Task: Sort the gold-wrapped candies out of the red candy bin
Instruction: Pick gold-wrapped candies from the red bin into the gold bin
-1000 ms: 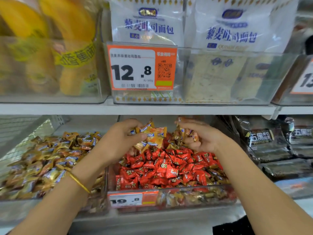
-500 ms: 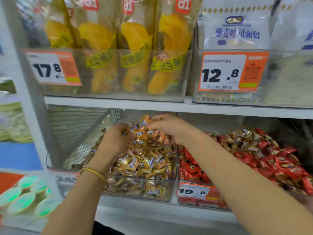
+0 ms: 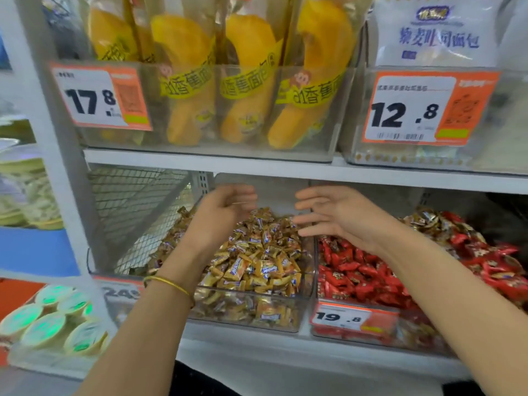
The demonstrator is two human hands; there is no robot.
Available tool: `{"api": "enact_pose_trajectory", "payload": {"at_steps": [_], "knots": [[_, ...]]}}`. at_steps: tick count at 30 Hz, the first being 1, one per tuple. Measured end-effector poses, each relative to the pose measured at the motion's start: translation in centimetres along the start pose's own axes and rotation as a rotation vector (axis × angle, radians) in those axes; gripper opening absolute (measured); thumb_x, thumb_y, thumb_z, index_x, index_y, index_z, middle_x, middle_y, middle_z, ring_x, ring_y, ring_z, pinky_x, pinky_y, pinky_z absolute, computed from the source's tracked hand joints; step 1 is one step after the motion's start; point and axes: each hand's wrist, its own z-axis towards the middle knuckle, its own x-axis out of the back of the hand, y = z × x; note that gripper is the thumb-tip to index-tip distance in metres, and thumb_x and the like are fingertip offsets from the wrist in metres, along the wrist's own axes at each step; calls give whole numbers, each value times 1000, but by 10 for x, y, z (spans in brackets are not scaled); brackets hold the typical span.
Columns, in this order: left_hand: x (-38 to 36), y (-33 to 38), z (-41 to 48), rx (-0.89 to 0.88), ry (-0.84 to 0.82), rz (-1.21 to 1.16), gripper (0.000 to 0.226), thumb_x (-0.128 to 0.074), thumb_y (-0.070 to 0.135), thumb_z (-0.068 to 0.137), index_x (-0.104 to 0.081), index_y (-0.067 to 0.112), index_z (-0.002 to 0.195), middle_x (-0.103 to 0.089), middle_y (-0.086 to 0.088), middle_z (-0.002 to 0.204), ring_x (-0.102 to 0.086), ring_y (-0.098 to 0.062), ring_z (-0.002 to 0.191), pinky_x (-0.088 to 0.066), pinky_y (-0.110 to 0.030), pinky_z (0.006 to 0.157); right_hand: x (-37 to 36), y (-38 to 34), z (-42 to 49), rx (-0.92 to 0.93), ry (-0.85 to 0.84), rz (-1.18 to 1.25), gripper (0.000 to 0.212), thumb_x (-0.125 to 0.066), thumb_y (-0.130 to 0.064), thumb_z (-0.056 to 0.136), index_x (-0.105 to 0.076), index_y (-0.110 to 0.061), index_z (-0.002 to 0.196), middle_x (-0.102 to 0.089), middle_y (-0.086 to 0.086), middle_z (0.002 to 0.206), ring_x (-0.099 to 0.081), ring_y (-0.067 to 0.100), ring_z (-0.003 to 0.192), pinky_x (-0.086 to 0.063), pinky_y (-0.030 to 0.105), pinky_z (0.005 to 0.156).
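Head view: your left hand (image 3: 221,214) and right hand (image 3: 338,217) hover empty, fingers spread, over gold-wrapped candies (image 3: 257,261); red candy bin (image 3: 343,338) cut off right.

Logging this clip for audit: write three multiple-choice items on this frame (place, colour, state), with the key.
1. Where does the gold candy bin sit from the red candy bin? A. left B. right C. shelf above
2. What colour is the wrist band? A. yellow B. black C. blue
3. The left hand and right hand: A. both grip candies B. both open, empty C. only right grips
Key: 1A, it adjoins the red one's left wall; 2A, a thin yellow loop; 3B, fingers relaxed, nothing held.
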Motion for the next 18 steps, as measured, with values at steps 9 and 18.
{"api": "enact_pose_trajectory", "payload": {"at_steps": [9,18], "knots": [[-141,25,-6,-136,-460,107,32,-40,-8,93,-61,10,110,-63,4,95,-60,-3,86,-48,-9,74,155,33,-49,-51,502,-78,28,-31,14,94,-57,6,103,-55,17,71,-63,24,56,-54,24,50],[-275,7,69,-254,-554,590,42,-47,-1,91,-48,5,133,-48,-11,137,-45,-24,127,-35,-19,94,236,65,-4,-237,502,-1183,36,-37,-2,95,-53,-4,127,-53,17,131,-50,30,120,-39,32,97]]}}
